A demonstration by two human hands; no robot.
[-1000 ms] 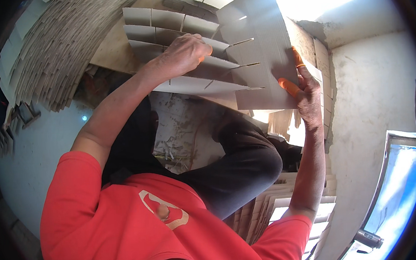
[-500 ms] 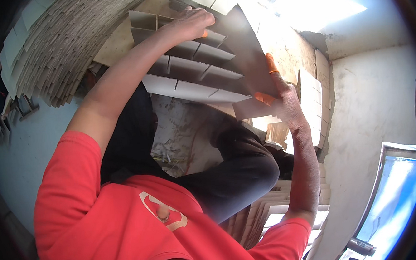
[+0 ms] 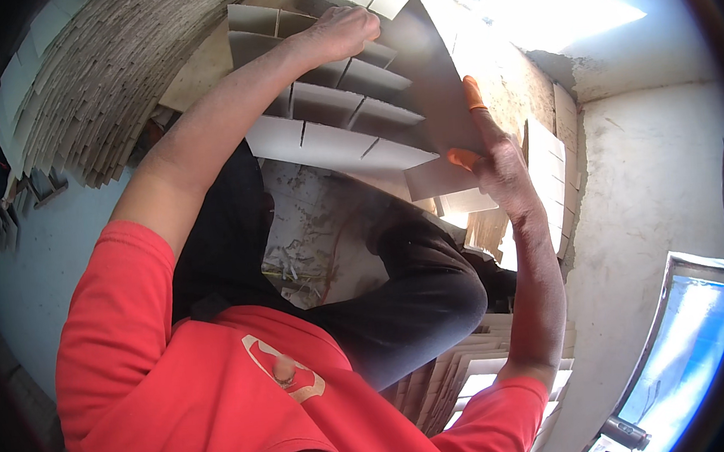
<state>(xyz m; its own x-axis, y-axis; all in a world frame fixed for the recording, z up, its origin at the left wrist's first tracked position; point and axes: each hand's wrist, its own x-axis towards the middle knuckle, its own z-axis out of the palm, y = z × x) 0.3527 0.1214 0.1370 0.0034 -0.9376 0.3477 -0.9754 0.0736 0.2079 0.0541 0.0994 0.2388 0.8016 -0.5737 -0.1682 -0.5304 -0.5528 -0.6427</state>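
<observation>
A partly interlocked grid of grey cardboard divider strips [image 3: 332, 145], with slots cut in their edges, stands across the board in front of me. My left hand [image 3: 346, 32] is closed over the far part of the grid, its fingers curled around strips; the fingertips are hidden. At the grid's right end a broad cardboard panel [image 3: 436, 80] stands tilted. My right hand [image 3: 499, 164] grips this cardboard's right edge, with orange finger covers on the thumb and a finger. The panel overlaps the ends of the long strips; whether its slots are engaged cannot be seen.
A tall stack of cardboard strips [image 3: 96, 85] rises at the left. More slotted pieces [image 3: 547, 165] lean by the right wall [image 3: 641, 176], and several bundles [image 3: 461, 361] lie beside my right leg. Paper scraps [image 3: 290, 268] litter the floor between my legs.
The grid has shifted slightly up and away from me, along with both hands. My left hand has moved a little right, and its orange finger cover is now hidden.
</observation>
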